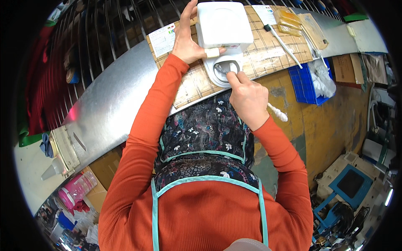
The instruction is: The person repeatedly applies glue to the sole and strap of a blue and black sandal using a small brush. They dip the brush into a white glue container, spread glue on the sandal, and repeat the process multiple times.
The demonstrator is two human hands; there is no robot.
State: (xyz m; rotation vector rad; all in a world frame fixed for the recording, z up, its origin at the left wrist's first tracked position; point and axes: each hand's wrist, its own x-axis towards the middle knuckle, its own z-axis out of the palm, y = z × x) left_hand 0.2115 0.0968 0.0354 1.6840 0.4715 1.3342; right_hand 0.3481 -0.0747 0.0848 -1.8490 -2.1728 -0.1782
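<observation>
A white boxy plastic housing (224,23) with rounded corners stands on the brown-covered work board. At its near side is a white round collar (213,78) with an opening. My left hand (186,44) grips the housing along its left side, the thumb, wrapped in a pale band, lying across the front. My right hand (250,97) is closed around a slim white stick (279,113), whose white wrapped end pokes out to the right of the wrist. The fingertips are at the collar's opening, where a greyish tip shows inside; the stick's middle is hidden by the hand.
Right of the housing lie a white stick with a black tip (282,46) and amber blocks (289,21). A blue bin (303,85) holding clear plastic bags is beside the board. Printed sheets lie at its far edge; a metal surface (104,98) curves left.
</observation>
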